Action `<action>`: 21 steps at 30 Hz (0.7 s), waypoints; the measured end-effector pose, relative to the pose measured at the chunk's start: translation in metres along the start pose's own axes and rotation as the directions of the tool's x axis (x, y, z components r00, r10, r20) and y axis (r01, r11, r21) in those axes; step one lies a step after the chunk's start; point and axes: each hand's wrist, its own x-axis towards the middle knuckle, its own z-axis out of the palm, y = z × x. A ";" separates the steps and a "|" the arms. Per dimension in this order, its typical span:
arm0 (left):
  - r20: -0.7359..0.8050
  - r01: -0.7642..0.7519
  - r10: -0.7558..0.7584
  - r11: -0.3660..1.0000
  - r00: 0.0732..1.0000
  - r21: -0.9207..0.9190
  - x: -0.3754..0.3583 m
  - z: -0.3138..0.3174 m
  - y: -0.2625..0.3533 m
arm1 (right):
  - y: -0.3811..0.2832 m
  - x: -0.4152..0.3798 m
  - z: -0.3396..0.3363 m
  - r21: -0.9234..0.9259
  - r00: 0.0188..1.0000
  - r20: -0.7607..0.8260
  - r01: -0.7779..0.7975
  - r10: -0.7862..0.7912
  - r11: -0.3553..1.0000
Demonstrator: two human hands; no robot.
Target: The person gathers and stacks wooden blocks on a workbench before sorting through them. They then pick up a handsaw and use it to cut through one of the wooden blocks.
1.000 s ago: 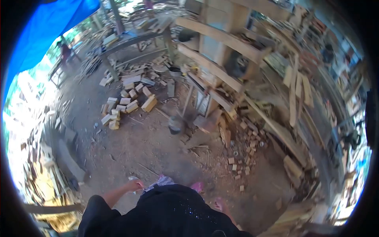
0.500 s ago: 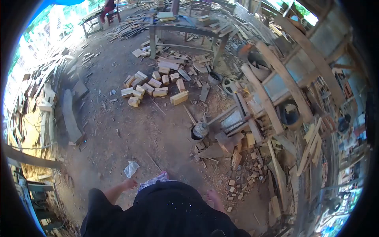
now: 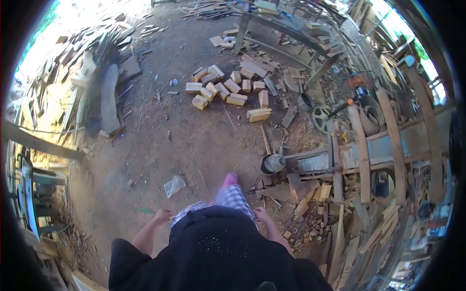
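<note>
My left hand (image 3: 164, 216) hangs beside my left thigh, its fingers partly curled. Close to it is the checked cloth of my trousers (image 3: 187, 209). On the other side, my right hand (image 3: 262, 215) is similarly bent next to the right trouser leg (image 3: 239, 198). Both hands are small in view, and I cannot make out whether either one pinches the cloth. A pink shoe or foot (image 3: 230, 180) shows in front of me. On the dirt floor ahead of my left hand lies a clear plastic bag (image 3: 174, 186).
Ahead, cut wooden blocks (image 3: 232, 86) lie in a loose heap before a wooden workbench (image 3: 286, 30). A dark bucket (image 3: 266, 165) stands to the right, by a timber frame (image 3: 315, 163) and scrap offcuts (image 3: 307, 228). Planks (image 3: 109, 99) are piled along the left.
The view has turned left and moved forward, so the blocks and bench sit higher and further right. One foot has stepped forward. Both hands now show nearer my trousers.
</note>
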 end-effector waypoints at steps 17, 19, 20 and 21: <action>-0.101 0.068 -0.109 0.937 0.989 -0.344 0.029 0.003 0.169 | -0.253 0.137 -0.102 -0.014 0.981 0.185 0.060 -0.056 0.998; -0.146 -0.055 -0.007 0.908 0.989 -0.414 0.024 0.001 0.194 | -0.284 0.159 -0.107 -0.145 0.979 0.191 0.093 -0.064 0.985; -0.146 -0.039 -0.027 0.900 0.989 -0.434 0.024 0.003 0.196 | -0.299 0.167 -0.109 -0.180 0.979 0.194 0.099 -0.063 0.979; -0.146 -0.031 -0.046 0.874 0.988 -0.485 0.023 0.004 0.198 | -0.311 0.172 -0.111 -0.213 0.978 0.196 0.106 -0.063 0.971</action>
